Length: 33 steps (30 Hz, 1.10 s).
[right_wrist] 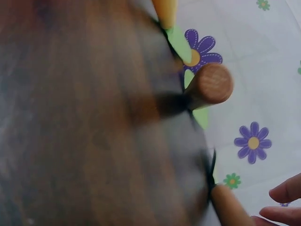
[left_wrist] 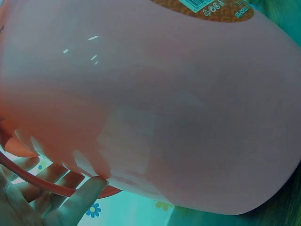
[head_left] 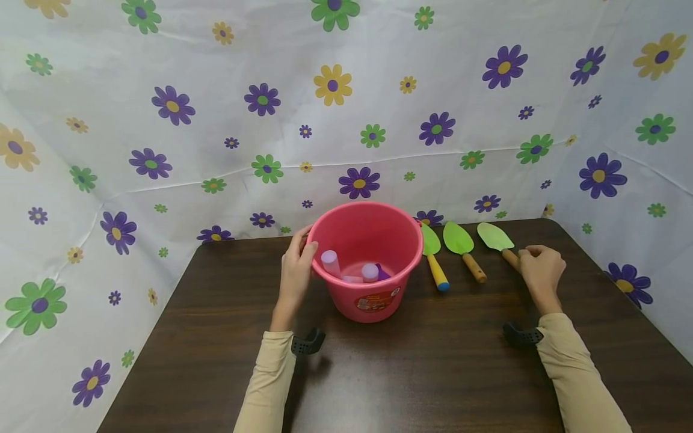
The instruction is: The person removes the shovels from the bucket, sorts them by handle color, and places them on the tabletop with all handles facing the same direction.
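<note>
My left hand [head_left: 296, 264] holds the left side of a pink bucket [head_left: 368, 300] at its rim. The left wrist view has the thumb against the bucket's wall [left_wrist: 211, 117], with a curved red bail [left_wrist: 33, 178] crossing the fingers. Inside the bucket are several lilac cylinders [head_left: 330, 263] and a darker purple piece [head_left: 382, 273]. On the right, my right hand [head_left: 541, 270] pinches the wooden handle end of a green-bladed trowel [head_left: 495, 237]; the hand covers that end. The right wrist view catches its handle [right_wrist: 230, 207] beside the fingertips.
Between the bucket and my right hand lie two more green trowels, one with a wooden handle [head_left: 474, 267] and one with a yellow, blue-tipped handle [head_left: 438, 273]. All rest on a dark wooden table [head_left: 422, 373]. A flower-printed white sheet [head_left: 216, 120] hangs behind and at both sides.
</note>
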### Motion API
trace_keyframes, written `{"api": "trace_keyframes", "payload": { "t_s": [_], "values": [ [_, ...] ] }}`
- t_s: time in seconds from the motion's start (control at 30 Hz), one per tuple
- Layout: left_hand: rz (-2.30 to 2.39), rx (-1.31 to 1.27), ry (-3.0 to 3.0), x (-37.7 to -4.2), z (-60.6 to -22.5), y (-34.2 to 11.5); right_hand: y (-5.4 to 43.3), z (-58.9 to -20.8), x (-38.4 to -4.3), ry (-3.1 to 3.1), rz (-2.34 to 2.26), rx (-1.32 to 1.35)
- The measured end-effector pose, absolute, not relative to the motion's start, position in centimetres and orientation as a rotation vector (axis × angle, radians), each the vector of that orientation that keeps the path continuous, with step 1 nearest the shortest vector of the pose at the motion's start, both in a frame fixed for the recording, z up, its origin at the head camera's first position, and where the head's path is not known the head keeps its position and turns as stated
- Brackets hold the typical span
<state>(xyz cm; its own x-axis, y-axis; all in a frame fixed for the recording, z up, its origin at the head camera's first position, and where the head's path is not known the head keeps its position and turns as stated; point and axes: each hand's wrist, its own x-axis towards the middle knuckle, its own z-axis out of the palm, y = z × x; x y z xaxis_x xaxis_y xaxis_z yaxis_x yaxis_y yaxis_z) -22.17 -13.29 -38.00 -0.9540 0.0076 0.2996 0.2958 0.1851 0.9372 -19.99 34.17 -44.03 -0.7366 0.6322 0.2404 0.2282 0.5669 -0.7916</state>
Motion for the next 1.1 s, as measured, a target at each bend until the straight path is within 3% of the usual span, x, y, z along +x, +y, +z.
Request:
{"api": "trace_keyframes", "payload": {
  "t_s": [1.1],
  "values": [
    [-1.844, -0.277, -2.245, -22.3, -37.9, -13.3, 30.1, -37.0, -18.5, -2.164, 1.003, -0.525]
  ]
}}
